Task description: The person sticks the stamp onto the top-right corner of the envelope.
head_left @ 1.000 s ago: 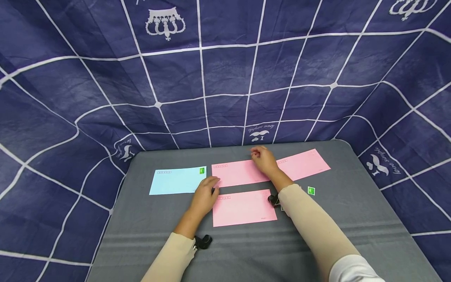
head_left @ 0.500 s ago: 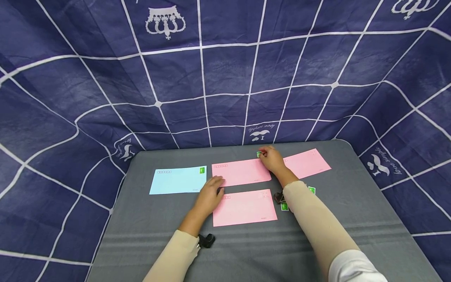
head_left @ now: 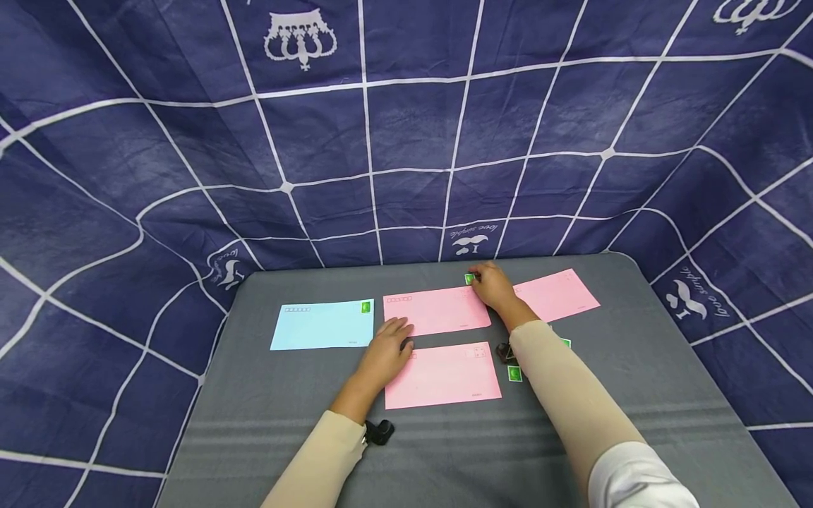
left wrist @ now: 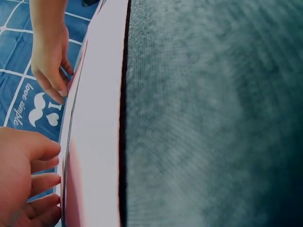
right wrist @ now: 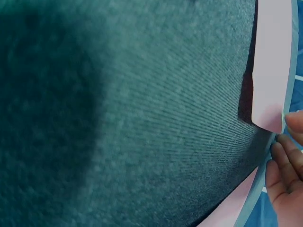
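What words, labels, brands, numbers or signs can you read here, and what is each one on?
"love simple": white print on the blue cloth, in more than one place.
"I": on the same cloth, beside a moustache and a heart.
Wordless sign: a crown, also on that cloth.
Fine print on the blue envelope and the pink envelopes: too small to read.
Green stamps: any lettering is too small to read.
Brands or numbers: none readable.

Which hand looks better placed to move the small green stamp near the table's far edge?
Probably the right hand: it is at that stamp, while the left hand is farther off, over rectangular pink paper envelopes.
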`<state>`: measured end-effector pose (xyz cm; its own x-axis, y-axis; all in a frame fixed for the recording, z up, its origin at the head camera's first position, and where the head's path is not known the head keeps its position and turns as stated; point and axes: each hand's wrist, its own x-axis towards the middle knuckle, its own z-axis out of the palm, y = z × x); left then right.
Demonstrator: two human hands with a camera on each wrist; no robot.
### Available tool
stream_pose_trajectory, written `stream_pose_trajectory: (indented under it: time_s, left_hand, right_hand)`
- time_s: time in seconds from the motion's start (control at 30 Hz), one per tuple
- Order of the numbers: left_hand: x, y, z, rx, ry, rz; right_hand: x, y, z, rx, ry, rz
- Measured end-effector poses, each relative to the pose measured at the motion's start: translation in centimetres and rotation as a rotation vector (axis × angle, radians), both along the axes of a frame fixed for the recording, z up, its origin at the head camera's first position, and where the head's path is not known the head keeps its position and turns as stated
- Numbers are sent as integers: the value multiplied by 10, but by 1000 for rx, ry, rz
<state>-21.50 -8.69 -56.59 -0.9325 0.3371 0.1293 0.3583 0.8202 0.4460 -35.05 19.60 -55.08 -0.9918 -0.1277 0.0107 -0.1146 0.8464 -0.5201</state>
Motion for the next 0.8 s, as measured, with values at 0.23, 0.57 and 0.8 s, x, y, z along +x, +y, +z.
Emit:
stream_pose_trajectory:
  time_s: [0.23, 0.57, 0.8]
  left_hand:
    - [1, -1, 2, -34, 9, -17]
    - [0, -4, 2, -21, 25, -31]
    - [-2, -5, 3, -10, 19, -29]
  right_hand:
    - [-2, 1, 1, 41, 1, 16]
    - [-4, 2, -1, 41, -5, 1]
    - [-6, 1, 0, 23, -38, -22]
